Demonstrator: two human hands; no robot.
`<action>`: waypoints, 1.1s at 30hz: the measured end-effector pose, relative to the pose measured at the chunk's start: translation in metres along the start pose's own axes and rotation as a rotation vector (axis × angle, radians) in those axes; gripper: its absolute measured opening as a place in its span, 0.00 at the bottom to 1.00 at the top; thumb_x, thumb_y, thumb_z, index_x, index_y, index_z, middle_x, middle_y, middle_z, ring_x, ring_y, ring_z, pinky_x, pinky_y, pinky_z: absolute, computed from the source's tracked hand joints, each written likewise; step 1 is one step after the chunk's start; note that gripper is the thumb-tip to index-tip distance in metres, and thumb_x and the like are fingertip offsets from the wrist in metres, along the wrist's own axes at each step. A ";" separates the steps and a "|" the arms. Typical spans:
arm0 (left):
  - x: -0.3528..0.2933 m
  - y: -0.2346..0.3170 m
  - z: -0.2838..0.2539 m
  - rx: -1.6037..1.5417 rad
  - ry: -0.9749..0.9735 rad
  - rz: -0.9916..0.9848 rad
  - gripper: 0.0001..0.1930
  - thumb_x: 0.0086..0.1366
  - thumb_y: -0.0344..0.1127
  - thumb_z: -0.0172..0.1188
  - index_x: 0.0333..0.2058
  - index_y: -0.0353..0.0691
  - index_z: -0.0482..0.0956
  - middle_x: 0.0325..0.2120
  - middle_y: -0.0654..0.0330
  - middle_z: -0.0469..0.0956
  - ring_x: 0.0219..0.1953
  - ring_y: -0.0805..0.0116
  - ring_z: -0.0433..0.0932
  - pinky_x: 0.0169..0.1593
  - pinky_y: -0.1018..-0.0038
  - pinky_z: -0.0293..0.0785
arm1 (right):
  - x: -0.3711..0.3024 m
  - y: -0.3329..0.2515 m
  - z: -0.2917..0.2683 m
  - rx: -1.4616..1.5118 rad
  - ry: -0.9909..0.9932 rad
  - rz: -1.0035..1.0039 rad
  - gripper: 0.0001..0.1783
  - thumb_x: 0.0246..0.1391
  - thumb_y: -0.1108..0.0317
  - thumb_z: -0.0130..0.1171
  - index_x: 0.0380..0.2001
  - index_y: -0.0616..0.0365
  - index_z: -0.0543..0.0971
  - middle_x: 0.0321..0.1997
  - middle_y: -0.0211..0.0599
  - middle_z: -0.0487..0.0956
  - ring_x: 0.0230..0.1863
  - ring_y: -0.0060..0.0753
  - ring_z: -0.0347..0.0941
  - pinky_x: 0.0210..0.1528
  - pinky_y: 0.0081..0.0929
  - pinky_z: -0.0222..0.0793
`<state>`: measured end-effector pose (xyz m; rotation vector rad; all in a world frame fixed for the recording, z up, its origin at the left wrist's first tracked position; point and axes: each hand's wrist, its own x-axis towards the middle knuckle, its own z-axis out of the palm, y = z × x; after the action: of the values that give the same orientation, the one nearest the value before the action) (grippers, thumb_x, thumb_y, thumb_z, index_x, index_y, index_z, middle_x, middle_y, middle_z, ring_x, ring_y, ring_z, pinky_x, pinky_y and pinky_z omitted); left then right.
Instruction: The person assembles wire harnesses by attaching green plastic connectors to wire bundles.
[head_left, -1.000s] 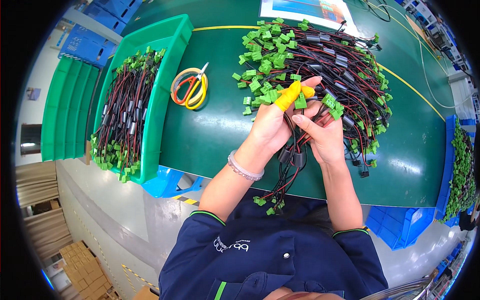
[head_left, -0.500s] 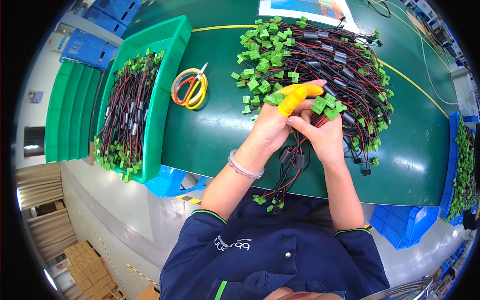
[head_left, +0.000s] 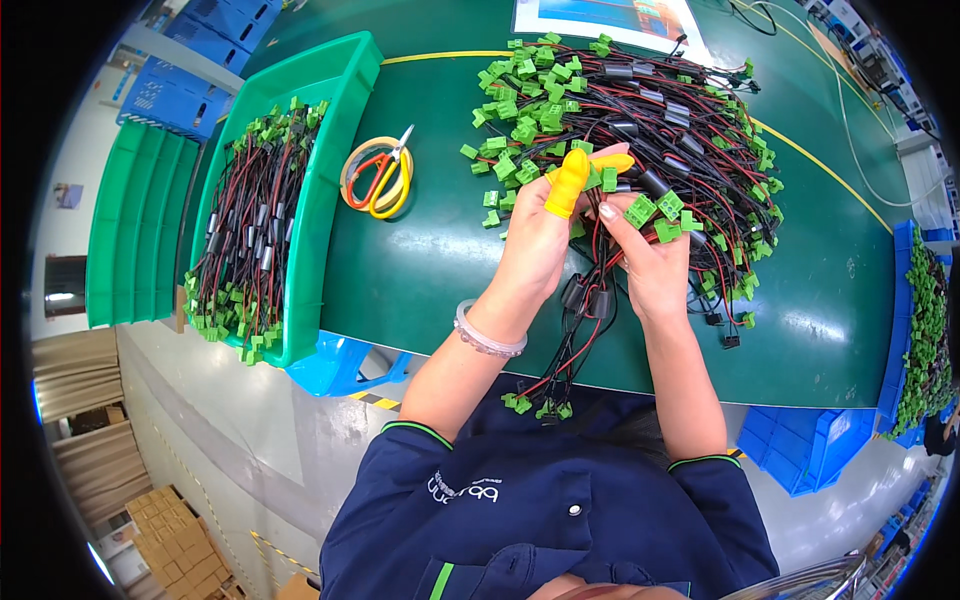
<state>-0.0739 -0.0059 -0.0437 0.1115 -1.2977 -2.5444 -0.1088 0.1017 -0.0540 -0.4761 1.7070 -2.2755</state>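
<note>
A small bunch of wire harnesses (head_left: 600, 277), red and black with green connectors and black ferrite cores, hangs between my two hands over the table's front edge. Its lower connectors dangle in front of my shirt. My left hand (head_left: 535, 235), with yellow finger cots on thumb and forefinger, pinches a harness by its green connector (head_left: 608, 180). My right hand (head_left: 652, 265) is closed around the bunch, thumb across the wires, and several green connectors (head_left: 668, 206) stick out above its fingers. Behind both hands spreads a large pile of similar harnesses (head_left: 640, 110).
A green bin (head_left: 305, 240) of harnesses stands at the left. Scissors (head_left: 392, 180) lie on a tape roll (head_left: 350, 172) beside it. A printed sheet (head_left: 610, 22) is at the back of the green table (head_left: 440, 270). Blue crates (head_left: 800, 450) sit at the right.
My left thumb and forefinger have shifted and turned more upright, bringing a green connector up between the hands. The connectors in my right hand have spread apart a little.
</note>
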 end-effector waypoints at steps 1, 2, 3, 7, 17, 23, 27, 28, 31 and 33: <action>0.000 0.000 0.000 0.009 0.018 0.017 0.22 0.65 0.46 0.45 0.43 0.31 0.73 0.46 0.55 0.72 0.45 0.71 0.71 0.52 0.74 0.64 | 0.000 0.001 0.001 -0.014 0.035 0.010 0.06 0.47 0.79 0.58 0.31 0.66 0.77 0.31 0.34 0.78 0.32 0.21 0.72 0.39 0.20 0.67; 0.001 -0.001 0.000 0.018 0.035 0.034 0.22 0.65 0.47 0.44 0.43 0.31 0.73 0.46 0.54 0.72 0.45 0.71 0.71 0.51 0.74 0.64 | 0.001 0.001 0.002 0.000 0.024 -0.052 0.06 0.47 0.78 0.57 0.31 0.65 0.77 0.31 0.34 0.78 0.32 0.21 0.72 0.39 0.20 0.67; 0.001 -0.002 0.000 0.034 0.059 0.056 0.22 0.66 0.47 0.43 0.42 0.31 0.73 0.46 0.52 0.71 0.44 0.69 0.72 0.50 0.73 0.66 | 0.000 0.001 0.003 0.009 0.041 -0.095 0.06 0.47 0.77 0.57 0.31 0.65 0.77 0.31 0.34 0.78 0.32 0.21 0.72 0.39 0.20 0.67; 0.002 -0.003 -0.005 -0.049 0.114 0.052 0.23 0.66 0.49 0.40 0.37 0.32 0.73 0.44 0.50 0.72 0.43 0.67 0.72 0.49 0.72 0.67 | -0.002 -0.002 0.001 0.125 0.071 -0.014 0.07 0.51 0.73 0.55 0.31 0.66 0.76 0.31 0.36 0.76 0.29 0.20 0.69 0.30 0.16 0.62; 0.000 -0.003 -0.006 -0.030 -0.078 -0.040 0.20 0.63 0.43 0.50 0.46 0.33 0.69 0.48 0.50 0.70 0.39 0.71 0.75 0.36 0.81 0.69 | -0.002 -0.006 -0.008 0.107 -0.082 0.161 0.08 0.52 0.68 0.56 0.33 0.61 0.76 0.28 0.29 0.77 0.24 0.11 0.67 0.16 0.08 0.51; 0.002 0.000 -0.011 -0.124 -0.141 -0.163 0.20 0.61 0.42 0.53 0.46 0.33 0.71 0.48 0.52 0.70 0.27 0.82 0.69 0.32 0.85 0.66 | -0.001 -0.006 -0.016 0.269 -0.248 0.313 0.10 0.51 0.70 0.57 0.37 0.59 0.73 0.31 0.33 0.78 0.30 0.13 0.72 0.16 0.05 0.55; 0.004 0.001 -0.012 -0.340 -0.199 -0.200 0.16 0.58 0.31 0.57 0.44 0.31 0.73 0.47 0.56 0.71 0.32 0.81 0.70 0.37 0.84 0.67 | -0.002 -0.007 -0.016 0.265 -0.255 0.306 0.09 0.49 0.71 0.58 0.35 0.60 0.74 0.31 0.33 0.78 0.27 0.12 0.70 0.16 0.05 0.54; 0.002 -0.001 -0.010 -0.310 -0.170 -0.160 0.15 0.57 0.31 0.57 0.43 0.31 0.73 0.48 0.56 0.70 0.34 0.80 0.70 0.39 0.83 0.67 | -0.002 -0.007 -0.016 0.307 -0.238 0.301 0.09 0.49 0.72 0.59 0.35 0.60 0.75 0.31 0.33 0.78 0.25 0.11 0.70 0.16 0.05 0.53; -0.001 -0.005 -0.003 -0.176 -0.121 -0.054 0.13 0.56 0.29 0.59 0.40 0.32 0.74 0.50 0.55 0.68 0.39 0.76 0.71 0.45 0.80 0.67 | -0.001 -0.008 -0.015 0.385 -0.134 0.271 0.08 0.47 0.74 0.60 0.33 0.61 0.76 0.29 0.31 0.78 0.20 0.09 0.66 0.14 0.06 0.49; -0.002 -0.006 -0.002 -0.131 -0.084 -0.055 0.11 0.54 0.28 0.60 0.36 0.32 0.75 0.50 0.53 0.68 0.43 0.72 0.71 0.50 0.76 0.66 | 0.000 -0.007 -0.014 0.371 -0.121 0.287 0.07 0.46 0.75 0.60 0.31 0.62 0.76 0.29 0.32 0.77 0.23 0.12 0.68 0.18 0.08 0.55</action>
<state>-0.0733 -0.0038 -0.0498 0.0136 -1.1674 -2.6992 -0.1144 0.1165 -0.0506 -0.2627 1.1722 -2.2265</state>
